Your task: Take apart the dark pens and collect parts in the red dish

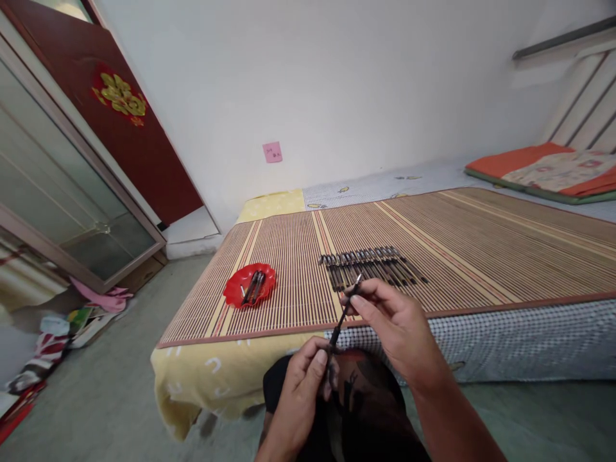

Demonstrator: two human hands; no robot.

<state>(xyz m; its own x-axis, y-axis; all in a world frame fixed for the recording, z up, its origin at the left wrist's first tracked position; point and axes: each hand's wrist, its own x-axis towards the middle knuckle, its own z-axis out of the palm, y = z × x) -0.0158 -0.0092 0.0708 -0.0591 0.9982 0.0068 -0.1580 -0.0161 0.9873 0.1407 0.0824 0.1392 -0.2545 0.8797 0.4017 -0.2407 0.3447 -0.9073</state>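
The mat point(481, 244) is woven of thin slats, ribbed and matt. The dish point(235, 292) on the mat is of glossy red plastic. The pen point(342, 314) held at the mat's near edge looks dark and slightly shiny. Soft yellow cloth point(212, 375) is spread under the mat; a pink paper note point(272, 152) is stuck beyond it.

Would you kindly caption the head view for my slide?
Left hand and right hand hold a dark pen before a pen row on a bamboo mat.

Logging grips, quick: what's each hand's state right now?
Left hand: closed on the lower end of a thin dark pen.
Right hand: closed, pinching the same pen's upper end.
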